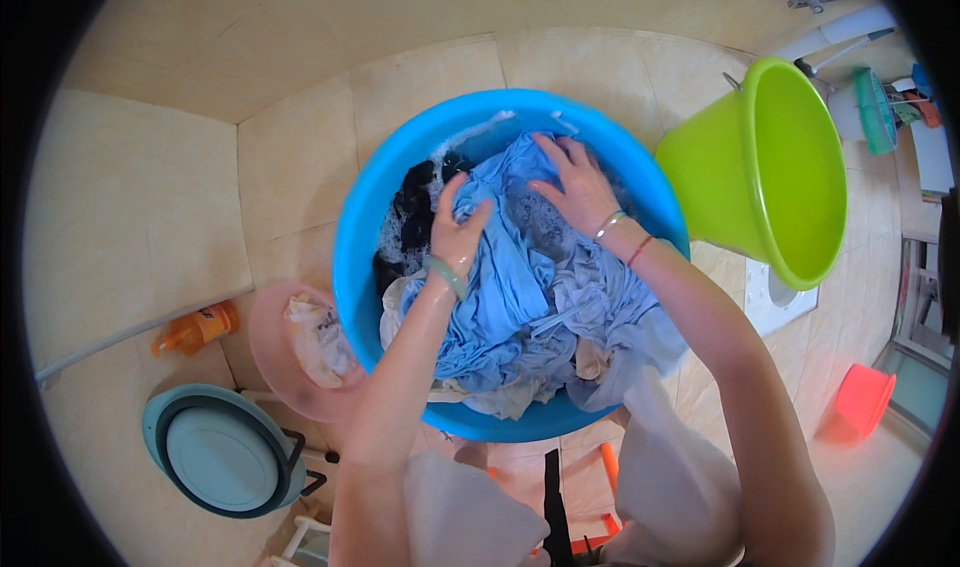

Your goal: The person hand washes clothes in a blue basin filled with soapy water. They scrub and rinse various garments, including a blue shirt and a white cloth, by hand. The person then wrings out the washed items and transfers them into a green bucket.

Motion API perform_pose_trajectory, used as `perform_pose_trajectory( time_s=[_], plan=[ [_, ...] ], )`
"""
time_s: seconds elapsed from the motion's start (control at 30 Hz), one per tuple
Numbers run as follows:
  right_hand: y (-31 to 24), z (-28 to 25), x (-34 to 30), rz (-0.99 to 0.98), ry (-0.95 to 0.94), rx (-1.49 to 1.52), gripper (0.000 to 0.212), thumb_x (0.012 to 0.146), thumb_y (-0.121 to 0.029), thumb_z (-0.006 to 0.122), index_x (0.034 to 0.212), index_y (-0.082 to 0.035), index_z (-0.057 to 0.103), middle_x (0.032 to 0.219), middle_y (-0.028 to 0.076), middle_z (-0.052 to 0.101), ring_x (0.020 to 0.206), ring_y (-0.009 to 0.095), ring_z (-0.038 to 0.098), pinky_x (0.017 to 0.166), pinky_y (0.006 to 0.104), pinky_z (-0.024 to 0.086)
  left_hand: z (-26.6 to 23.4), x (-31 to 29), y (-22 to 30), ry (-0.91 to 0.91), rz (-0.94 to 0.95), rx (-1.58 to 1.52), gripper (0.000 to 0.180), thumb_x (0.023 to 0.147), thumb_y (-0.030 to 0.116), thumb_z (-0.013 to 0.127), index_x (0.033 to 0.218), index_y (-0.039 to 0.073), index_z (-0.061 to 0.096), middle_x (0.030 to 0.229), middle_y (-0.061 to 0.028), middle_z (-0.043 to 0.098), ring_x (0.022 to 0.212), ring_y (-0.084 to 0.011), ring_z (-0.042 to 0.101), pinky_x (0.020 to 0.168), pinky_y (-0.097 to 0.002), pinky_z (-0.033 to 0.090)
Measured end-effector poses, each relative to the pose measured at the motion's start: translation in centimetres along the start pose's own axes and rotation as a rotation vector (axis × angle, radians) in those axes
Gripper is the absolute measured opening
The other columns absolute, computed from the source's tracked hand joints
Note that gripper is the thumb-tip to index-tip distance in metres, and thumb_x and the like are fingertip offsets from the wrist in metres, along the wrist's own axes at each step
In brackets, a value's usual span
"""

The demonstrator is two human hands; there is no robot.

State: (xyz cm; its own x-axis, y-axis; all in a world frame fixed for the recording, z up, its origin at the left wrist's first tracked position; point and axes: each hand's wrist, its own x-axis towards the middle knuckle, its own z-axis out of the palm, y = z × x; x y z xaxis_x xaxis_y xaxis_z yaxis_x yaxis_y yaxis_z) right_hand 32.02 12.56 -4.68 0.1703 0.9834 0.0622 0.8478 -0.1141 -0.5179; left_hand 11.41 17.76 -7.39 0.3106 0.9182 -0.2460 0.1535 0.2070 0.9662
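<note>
Left fingers (pixel 449 195) and right fingers (pixel 548 150) touch blue cloth (pixel 508 282) between them.

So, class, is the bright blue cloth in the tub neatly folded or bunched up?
Bunched up: the bright blue cloth lies heaped in the tub, with uneven wrinkles running through it.

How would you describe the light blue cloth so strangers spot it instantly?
Find the big blue tub in the middle. Inside, the crumpled light blue cloth passes between the left hand and right hand. It is bluer than the greyish cloth to its right and the black cloth to its left.
</note>
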Motion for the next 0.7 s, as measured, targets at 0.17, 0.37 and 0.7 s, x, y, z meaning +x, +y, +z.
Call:
perform_pose_trajectory(
  time_s=[0.17, 0.37, 0.7],
  plan=[
    [1.0, 5.3, 1.6, 0.154, -0.402, -0.248, 0.041, 0.089, -0.011, 0.052, 0.130, -0.006, 0.047, 0.130, 0.023, 0.046, 0.117, 0.046, 0.047, 0.096, 0.0511, 0.043, -0.2, 1.8, -2.0, -0.052, -0.316, 0.081, 0.056, 0.080, -0.003, 0.055, 0.135, 0.006, 0.053, 0.130, -0.0104, 0.056, 0.111, -0.0175, 0.055, 0.095, -0.0249, 0.041],
    [2.0, 9.0, 0.8, -0.074, 0.003, 0.027, 0.023, 0.083, -0.011, 0.061, 0.105, -0.006, 0.060, 0.106, 0.020, 0.055, 0.098, 0.038, 0.056, 0.086, 0.0436, 0.048, 0.8, 3.8, -2.8, 0.110, -0.607, -0.318, 0.042, 0.087, 0.016, 0.062, 0.126, 0.001, 0.057, 0.124, -0.0110, 0.059, 0.110, -0.0211, 0.057, 0.096, -0.0329, 0.045],
    [-13.9, -3.8, -5.8, -0.259, -0.045, 0.414, 0.020, 0.078, -0.023, 0.071, 0.085, -0.009, 0.059, 0.097, 0.012, 0.048, 0.072, 0.029, 0.061, 0.058, 0.0400, 0.051, 3.2, -2.6, 8.7, -0.231, -0.533, -1.087, 0.022, 0.096, 0.036, 0.055, 0.100, 0.016, 0.063, 0.088, -0.0045, 0.061, 0.078, -0.0186, 0.054, 0.067, -0.0316, 0.048]
  ],
)
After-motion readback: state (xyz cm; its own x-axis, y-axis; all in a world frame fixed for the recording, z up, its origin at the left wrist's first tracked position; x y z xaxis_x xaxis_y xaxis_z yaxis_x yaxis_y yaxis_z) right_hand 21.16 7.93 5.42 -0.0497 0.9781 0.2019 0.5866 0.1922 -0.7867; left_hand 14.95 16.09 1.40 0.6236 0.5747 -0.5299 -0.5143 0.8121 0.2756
